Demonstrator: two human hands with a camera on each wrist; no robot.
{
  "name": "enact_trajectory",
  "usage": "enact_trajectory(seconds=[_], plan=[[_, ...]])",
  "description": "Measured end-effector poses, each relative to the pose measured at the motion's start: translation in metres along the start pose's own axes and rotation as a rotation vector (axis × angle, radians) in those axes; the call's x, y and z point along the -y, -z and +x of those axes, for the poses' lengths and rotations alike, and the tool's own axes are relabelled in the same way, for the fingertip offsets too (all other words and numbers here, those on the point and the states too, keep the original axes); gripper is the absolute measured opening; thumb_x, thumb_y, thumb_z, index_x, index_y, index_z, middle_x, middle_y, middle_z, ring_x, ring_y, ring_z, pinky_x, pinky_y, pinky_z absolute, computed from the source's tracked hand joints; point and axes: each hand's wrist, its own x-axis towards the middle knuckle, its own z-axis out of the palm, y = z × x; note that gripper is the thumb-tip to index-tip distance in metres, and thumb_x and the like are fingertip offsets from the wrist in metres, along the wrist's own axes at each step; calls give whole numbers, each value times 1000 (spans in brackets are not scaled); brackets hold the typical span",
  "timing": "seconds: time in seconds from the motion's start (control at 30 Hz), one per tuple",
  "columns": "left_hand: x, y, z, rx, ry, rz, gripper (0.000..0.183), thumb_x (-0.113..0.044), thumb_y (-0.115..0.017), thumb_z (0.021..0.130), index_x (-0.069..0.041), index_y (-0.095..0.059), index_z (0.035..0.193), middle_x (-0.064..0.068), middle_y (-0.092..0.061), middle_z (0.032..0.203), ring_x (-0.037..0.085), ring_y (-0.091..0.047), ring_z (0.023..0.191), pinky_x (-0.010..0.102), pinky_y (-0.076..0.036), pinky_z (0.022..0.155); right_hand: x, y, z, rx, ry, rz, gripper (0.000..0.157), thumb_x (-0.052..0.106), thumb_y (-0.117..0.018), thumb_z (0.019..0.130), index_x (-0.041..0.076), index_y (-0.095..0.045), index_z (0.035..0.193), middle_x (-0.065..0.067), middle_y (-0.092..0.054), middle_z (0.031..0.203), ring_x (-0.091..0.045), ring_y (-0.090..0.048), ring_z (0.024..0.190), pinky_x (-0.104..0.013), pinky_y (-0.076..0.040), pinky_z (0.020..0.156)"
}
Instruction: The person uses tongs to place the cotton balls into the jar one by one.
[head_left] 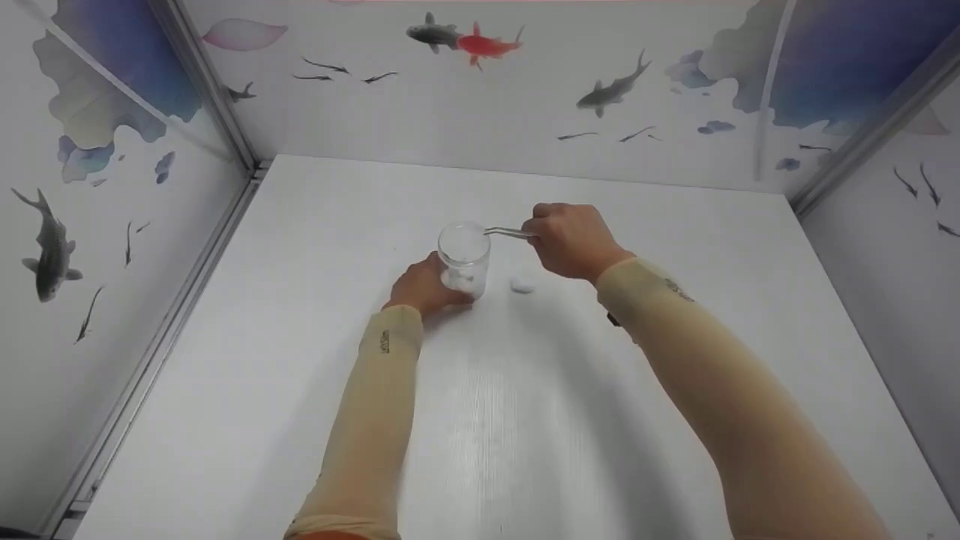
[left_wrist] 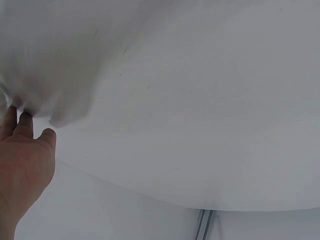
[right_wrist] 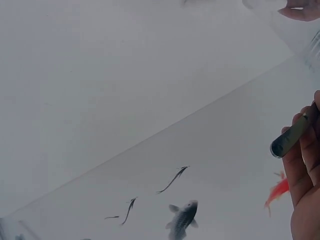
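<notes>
In the head view my left hand [head_left: 425, 289] grips a clear, open-topped jar [head_left: 463, 259] low on its side. White lumps that look like cotton balls [head_left: 463, 280] lie in the bottom of the jar. My right hand [head_left: 574, 238] holds metal tweezers [head_left: 510, 232], their bent tip at the right side of the jar's rim. On the table just right of the jar lies a white lid-like or cotton-like piece [head_left: 522, 285]. The right wrist view shows the tweezers' rounded end [right_wrist: 287, 142] under the fingers. Only part of the left hand [left_wrist: 25, 165] appears in the left wrist view.
The white table [head_left: 300, 375] runs back to a wall [head_left: 525, 112] printed with fish and leaves. Side panels [head_left: 75, 240] stand at left and right, with metal rails [head_left: 217, 90] at the corners.
</notes>
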Motion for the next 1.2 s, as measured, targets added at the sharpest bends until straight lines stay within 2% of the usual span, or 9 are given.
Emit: enact_trajectory(seconds=[0.2,0.5,0.67,0.9,1.2], plan=[[-3,2,-2,-2,6,-2,95,-45,-90,69,-18,-45,148,3,-55,143,26,-46,135,45,-34,114,-16,-2,-20,-9,-34,12,13,2,-67,90,7,-78,93,-5,-64,79,-21,-65,68,-38,-57,58],[-2,1,-3,-7,10,5,97,-44,-90,70,-20,-42,151,3,-54,144,26,-47,134,45,-35,113,-31,-27,-58,63,-80,29,10,2,-70,88,7,-78,90,-4,-63,77,-21,-63,66,-38,-57,58],[-4,2,-3,-6,17,3,96,-44,-90,70,-18,-43,150,3,-54,144,26,-47,134,45,-35,113,-34,-40,-72,92,-77,41,9,1,-71,86,8,-77,87,-3,-62,76,-20,-62,64,-39,-55,56],[-5,3,-4,7,12,-5,97,-43,-90,71,-19,-42,151,3,-52,146,26,-44,136,45,-33,115,-34,-49,-78,101,-81,60,8,1,-72,86,8,-77,87,-3,-62,75,-20,-61,64,-39,-55,56],[-1,2,-2,15,-10,-9,95,-44,-89,71,-18,-43,150,3,-53,146,27,-44,137,46,-33,114,-29,-54,-77,140,-110,67,9,4,-71,88,8,-78,92,-3,-65,80,-19,-62,67,-38,-56,61]])
